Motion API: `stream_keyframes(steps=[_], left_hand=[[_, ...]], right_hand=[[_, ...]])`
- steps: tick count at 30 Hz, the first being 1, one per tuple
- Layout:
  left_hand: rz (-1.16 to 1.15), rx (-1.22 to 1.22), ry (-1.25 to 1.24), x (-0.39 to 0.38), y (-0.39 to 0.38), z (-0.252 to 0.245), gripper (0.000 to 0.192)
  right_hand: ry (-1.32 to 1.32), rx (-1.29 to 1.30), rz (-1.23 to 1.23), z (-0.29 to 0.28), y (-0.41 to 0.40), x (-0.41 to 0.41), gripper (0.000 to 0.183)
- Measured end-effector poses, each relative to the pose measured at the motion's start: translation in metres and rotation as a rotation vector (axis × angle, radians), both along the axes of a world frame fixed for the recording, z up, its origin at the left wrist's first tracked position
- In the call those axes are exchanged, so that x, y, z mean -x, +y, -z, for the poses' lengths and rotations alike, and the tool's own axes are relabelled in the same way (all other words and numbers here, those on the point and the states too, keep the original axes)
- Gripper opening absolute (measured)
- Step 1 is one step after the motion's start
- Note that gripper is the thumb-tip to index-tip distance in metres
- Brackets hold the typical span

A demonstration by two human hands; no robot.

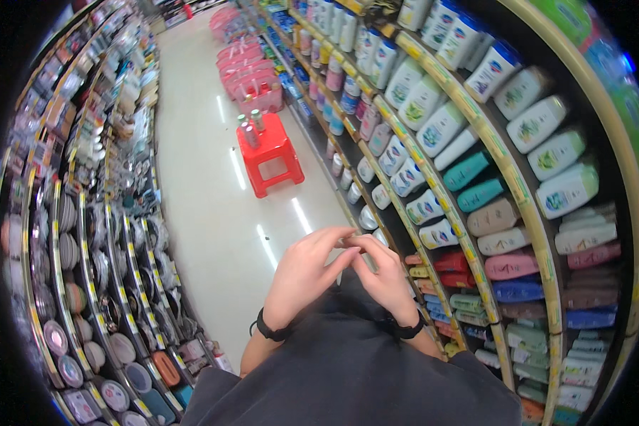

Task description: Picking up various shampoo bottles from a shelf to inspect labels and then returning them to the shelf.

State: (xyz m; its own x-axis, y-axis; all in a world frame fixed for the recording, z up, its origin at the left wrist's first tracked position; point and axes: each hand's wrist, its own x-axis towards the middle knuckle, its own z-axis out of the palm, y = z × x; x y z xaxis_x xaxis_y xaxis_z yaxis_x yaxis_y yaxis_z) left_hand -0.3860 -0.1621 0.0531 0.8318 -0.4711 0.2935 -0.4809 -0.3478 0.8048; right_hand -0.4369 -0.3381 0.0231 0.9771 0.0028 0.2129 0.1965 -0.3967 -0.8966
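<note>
My left hand [306,274] and my right hand [381,271] are raised in front of my dark shirt, with their fingertips touching or almost touching. Nothing shows between the fingers, which are bent and somewhat apart. Each wrist wears a black band. Beyond my hands, on the aisle floor, stands a red plastic stool [269,146] with several small bottles [251,136] on its seat. The shelves on the right hold rows of bottles, among them teal bottles [466,171] and white bottles with pale green caps [567,190].
Pink baskets [253,85] with goods in them stand in a row behind the stool, along the right shelves. The left shelves carry stacked plates [68,234], bowls and lidded containers [114,395]. A pale, shiny tiled floor [191,133] runs between both shelf rows.
</note>
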Motion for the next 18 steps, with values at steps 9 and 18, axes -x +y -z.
stream_keyframes(steps=[9, 18], left_hand=[[-0.298, -0.039, 0.025, -0.027, 0.025, 0.006, 0.031], [-0.304, -0.126, 0.004, -0.125, -0.001, 0.01, 0.037]], right_hand=[[-0.005, -0.062, -0.285, 0.014, 0.025, -0.077, 0.026], [-0.024, -0.145, -0.31, 0.025, -0.001, -0.195, 0.021]])
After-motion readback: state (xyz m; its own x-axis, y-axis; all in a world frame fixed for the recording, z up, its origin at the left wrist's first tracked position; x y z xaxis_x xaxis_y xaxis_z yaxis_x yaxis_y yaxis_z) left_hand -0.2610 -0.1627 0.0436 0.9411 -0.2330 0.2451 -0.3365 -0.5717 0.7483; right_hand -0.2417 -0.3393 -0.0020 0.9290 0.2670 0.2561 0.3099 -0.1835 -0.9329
